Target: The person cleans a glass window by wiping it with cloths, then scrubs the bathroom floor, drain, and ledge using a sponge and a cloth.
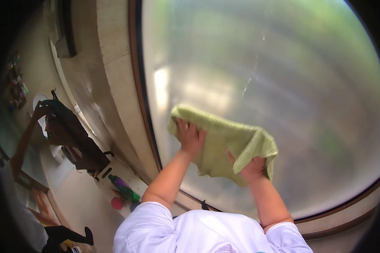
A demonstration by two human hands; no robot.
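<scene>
A thin, soft green cloth point(218, 145) lies against a broad, hazy windowpane point(312, 109), close to the centre of the view toward 4 o'clock; its upper edge is rolled and finely ribbed, its lower edge hangs in loose waves. The left hand point(190, 138), near the centre toward 6 o'clock, rests flat on the cloth with fingers a little spread and tips reaching its folded upper edge. The right hand point(253, 169), toward 4 o'clock, has its thumb showing and a crumpled flap draped over its fingers, so I cannot tell how far its grip is closed. The smooth glass carries a broken whitish streak toward 1 o'clock. A straight dark-and-brown frame point(142, 88) bounds it from 11 to 7 o'clock, another edge running through 4 to 5 o'clock. Open glass spreads beyond the cloth from 12 to 4 o'clock; toward 9 o'clock only a narrow strip separates it from the frame. Past a pale, flat wall edge point(114, 63), a green bottle point(132, 194) lies toward 8 o'clock, and another person's arm point(26, 141) touches a dark, bulky bag point(81, 137) toward 9 o'clock.
</scene>
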